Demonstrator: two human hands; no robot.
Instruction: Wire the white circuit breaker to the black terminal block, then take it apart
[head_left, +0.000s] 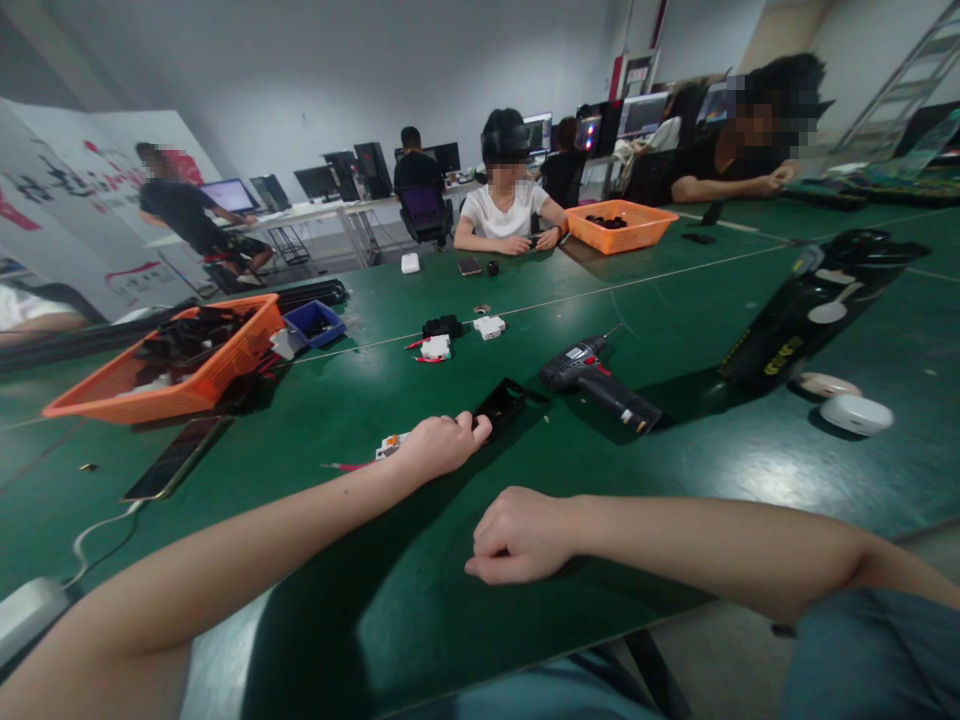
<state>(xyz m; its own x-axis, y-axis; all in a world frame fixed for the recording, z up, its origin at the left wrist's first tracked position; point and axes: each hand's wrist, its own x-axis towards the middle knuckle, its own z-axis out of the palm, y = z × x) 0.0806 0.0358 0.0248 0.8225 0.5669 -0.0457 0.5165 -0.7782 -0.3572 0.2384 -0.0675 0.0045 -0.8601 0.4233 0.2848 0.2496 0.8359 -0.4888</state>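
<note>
My left hand (444, 446) reaches to the middle of the green table (420, 590), its thumb and fingers closed on the near end of a black plastic housing (501, 404). The housing is long and hollow, with its far end pointing away to the right. Partly behind my left wrist lies a white and orange connector (390, 445) with a red wire. My right hand (517, 538) rests nearer to me on the table, fingers curled; whether anything is inside them is hidden. A cordless screwdriver (600, 380) lies right of the housing.
White connectors (435, 347) and a black part (442, 326) lie beyond my hands. At left are an orange basket (180, 385), a blue bin (315, 325) and a phone (178, 460). A black bottle-like object (802, 310) and white round case (856, 414) are at right. People sit across.
</note>
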